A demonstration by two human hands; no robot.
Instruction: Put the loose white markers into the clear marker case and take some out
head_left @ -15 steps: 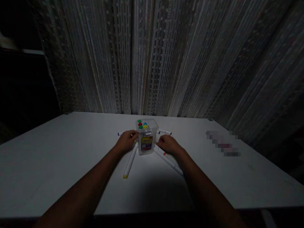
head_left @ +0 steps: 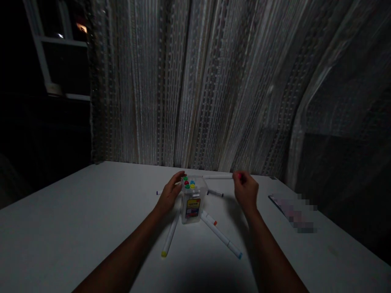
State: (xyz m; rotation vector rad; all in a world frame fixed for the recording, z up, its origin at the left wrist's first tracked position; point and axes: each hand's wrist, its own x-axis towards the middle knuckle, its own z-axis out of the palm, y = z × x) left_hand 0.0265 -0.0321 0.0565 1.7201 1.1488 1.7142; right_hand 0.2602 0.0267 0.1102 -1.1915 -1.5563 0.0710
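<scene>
Several loose markers [head_left: 169, 240] lie on the bench [head_left: 76, 228]. The left hand [head_left: 169, 195] curls around the clear marker box [head_left: 192, 203] at mid-bench; a firm brace there should stop it tipping. Just right, the right hand [head_left: 246, 190] pinches a pink-capped marker [head_left: 218, 177] level above the bench; turning it upright would likely suit the box's open top.

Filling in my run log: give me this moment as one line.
left hand: holds box | right hand: holds marker in air | table: loose markers beside box
</scene>
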